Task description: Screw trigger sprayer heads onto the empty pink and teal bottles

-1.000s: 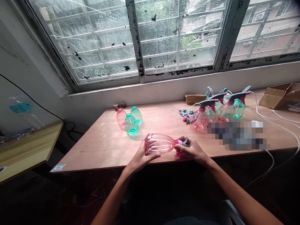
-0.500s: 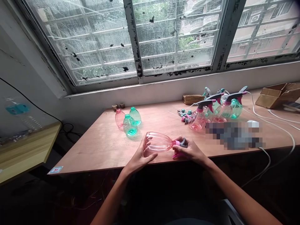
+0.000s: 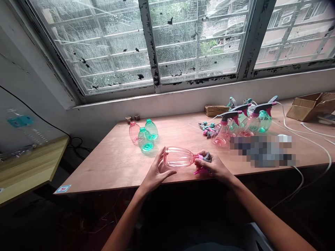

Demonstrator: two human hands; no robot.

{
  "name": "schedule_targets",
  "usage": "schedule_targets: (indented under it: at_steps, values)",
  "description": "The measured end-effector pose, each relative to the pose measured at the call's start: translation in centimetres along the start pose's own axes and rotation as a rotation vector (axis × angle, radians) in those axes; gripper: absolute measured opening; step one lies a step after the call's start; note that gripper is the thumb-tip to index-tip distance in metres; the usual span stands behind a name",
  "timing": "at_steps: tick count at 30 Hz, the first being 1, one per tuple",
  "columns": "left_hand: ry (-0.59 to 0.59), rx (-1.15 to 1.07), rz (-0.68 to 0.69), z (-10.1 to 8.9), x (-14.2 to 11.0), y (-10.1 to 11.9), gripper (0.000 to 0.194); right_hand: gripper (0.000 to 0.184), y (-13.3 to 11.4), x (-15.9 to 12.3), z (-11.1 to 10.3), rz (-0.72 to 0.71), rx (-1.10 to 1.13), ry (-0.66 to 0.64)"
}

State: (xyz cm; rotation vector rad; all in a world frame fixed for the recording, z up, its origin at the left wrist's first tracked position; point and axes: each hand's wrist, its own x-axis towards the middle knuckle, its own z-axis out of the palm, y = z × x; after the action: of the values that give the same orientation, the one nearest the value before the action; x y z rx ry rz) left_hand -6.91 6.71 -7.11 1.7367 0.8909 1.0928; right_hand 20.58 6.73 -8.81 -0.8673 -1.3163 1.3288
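A clear pink spray bottle [image 3: 179, 157] lies sideways before me, above the front part of the table, its base to the left. My right hand [image 3: 211, 166] is closed around its grey-and-pink spray head [image 3: 206, 157] at the neck; a pink trigger pokes out below the fingers. Beside the base is my left hand [image 3: 157, 172], fingers stretched and thumb spread apart. Its fingertips are at the base's edge; whether they press on it I cannot tell. Left of centre, farther back, stand a pink bottle [image 3: 134, 131] and two green bottles [image 3: 146, 140] without heads.
Several spray bottles with heads [image 3: 221, 134] stand at the right, beside loose spray heads [image 3: 206, 129]. A blurred dark object [image 3: 261, 151] lies in front of them. White cables [image 3: 321, 148] cross the right side near an open cardboard box [image 3: 306, 108]. The window wall bounds the wooden table [image 3: 104, 167].
The bottle and my right hand have shifted slightly right. My left hand's fingers have straightened and now reach less far around the base.
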Motion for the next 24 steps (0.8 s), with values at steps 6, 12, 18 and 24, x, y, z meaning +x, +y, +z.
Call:
schedule_targets:
  at_steps: [6,12,18,24]
  values:
    - [0.015,-0.078,-0.008,0.0,0.0,0.4,0.066,0.040,-0.2,0.0,0.0,0.007,-0.025,0.000]
    - [-0.056,-0.146,0.000,0.0,0.0,0.5,0.079,0.040,0.0,0.2,0.0,0.022,0.050,0.025]
    - [-0.003,-0.137,-0.041,-0.1,0.0,1.1,0.079,0.042,-0.3,-0.1,0.2,0.005,-0.014,0.015]
    - [-0.018,-0.059,-0.052,-0.2,0.0,0.8,0.074,0.042,0.0,0.1,0.0,0.015,0.029,0.031]
